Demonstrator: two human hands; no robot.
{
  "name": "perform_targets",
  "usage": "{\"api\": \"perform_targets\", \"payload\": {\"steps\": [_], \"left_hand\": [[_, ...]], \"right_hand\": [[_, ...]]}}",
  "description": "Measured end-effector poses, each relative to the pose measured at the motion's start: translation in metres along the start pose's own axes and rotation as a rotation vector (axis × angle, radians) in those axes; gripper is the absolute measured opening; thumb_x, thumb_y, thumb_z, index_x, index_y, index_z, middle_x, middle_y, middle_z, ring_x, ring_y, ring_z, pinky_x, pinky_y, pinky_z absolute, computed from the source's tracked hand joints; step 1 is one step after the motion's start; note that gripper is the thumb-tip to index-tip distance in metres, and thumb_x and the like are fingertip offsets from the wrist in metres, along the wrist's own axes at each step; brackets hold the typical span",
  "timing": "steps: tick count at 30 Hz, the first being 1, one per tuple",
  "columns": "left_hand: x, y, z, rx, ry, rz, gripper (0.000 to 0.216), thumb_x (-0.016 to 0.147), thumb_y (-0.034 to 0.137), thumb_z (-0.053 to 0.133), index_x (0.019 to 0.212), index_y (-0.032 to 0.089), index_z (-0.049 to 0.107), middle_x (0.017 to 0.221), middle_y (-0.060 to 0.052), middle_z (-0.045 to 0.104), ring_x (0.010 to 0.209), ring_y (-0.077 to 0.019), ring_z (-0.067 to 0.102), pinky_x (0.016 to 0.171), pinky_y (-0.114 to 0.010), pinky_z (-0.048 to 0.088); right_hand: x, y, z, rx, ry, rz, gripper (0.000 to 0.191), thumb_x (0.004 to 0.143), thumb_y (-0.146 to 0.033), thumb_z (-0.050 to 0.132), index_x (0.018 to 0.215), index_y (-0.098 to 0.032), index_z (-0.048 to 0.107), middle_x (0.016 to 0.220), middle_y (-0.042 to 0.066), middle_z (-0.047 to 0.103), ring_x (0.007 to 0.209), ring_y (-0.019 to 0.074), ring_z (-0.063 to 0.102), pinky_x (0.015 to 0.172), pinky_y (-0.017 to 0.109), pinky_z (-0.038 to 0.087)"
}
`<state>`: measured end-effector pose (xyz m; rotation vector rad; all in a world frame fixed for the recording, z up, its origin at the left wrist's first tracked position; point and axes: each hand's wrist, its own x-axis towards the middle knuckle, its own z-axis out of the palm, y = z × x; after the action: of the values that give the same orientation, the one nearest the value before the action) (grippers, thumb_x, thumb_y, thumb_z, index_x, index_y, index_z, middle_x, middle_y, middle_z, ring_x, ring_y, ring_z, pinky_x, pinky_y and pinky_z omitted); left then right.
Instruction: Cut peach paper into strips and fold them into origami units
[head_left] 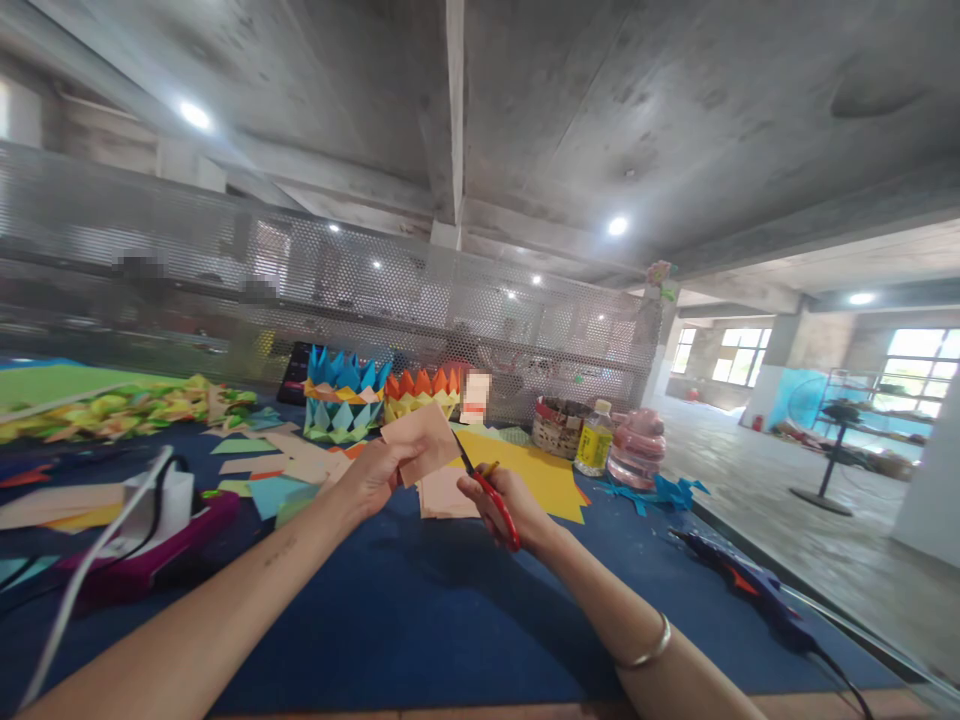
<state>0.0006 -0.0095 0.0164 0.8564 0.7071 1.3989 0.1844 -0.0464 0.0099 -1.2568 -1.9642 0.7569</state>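
My left hand (375, 475) pinches a peach paper sheet (424, 440) and holds it up above the dark blue table (420, 610). My right hand (502, 505) grips red-handled scissors (491, 495), whose dark blades point up-left and meet the sheet's right edge. Under the hands lies a small stack of peach paper (442, 495), beside a yellow sheet (536, 470).
Folded paper crowns, blue (341, 395) and orange (420, 392), stand behind. Loose coloured sheets (277, 470) lie left, with a magenta device and white cable (142, 530). A basket (559, 425), bottle (595, 438) and pink object (637, 450) sit right. A glue gun (750, 590) lies near the table's right edge.
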Motion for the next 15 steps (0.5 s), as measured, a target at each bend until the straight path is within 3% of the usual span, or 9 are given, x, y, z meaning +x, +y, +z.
{"api": "perform_targets", "payload": {"steps": [15], "left_hand": [[-0.0004, 0.0006, 0.0012, -0.008, 0.019, 0.018, 0.023, 0.053, 0.008, 0.072, 0.075, 0.010, 0.066, 0.062, -0.006, 0.071, 0.055, -0.0189, 0.066, 0.049, -0.026, 0.051]], "right_hand": [[0.0012, -0.0015, 0.0059, 0.022, 0.029, 0.030, 0.033, 0.079, -0.051, 0.049, 0.072, -0.019, 0.043, 0.037, -0.009, 0.038, 0.026, 0.0076, 0.038, 0.027, 0.017, 0.029]]}}
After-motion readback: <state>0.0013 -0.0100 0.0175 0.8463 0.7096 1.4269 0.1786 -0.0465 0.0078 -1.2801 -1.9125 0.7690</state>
